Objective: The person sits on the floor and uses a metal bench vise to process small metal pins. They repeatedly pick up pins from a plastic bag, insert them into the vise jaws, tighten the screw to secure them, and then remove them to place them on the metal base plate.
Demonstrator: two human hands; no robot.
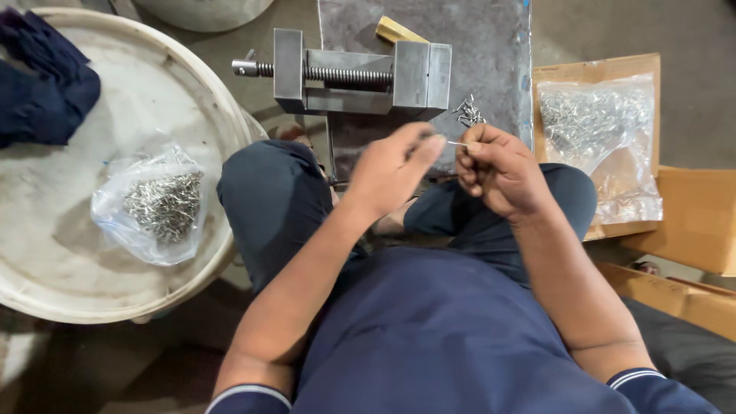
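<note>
A seated person in dark blue clothes holds both hands together over their knees. The left hand (395, 170) and right hand (494, 167) pinch a thin metal pin (458, 143) between their fingertips, each closed on one end of it. Just beyond, a grey steel vise (353, 77) with a threaded screw sits at the near edge of a dull metal plate (498, 54); a small heap of loose pins (469, 112) lies beside it. On a round white tray (54, 253) at left rests a clear bag (153, 203) of shiny pins, with dark cloth (42, 80) at its far edge. At right, another bag (602, 138) lies on cardboard (694, 218). The floor is bare concrete.
</note>
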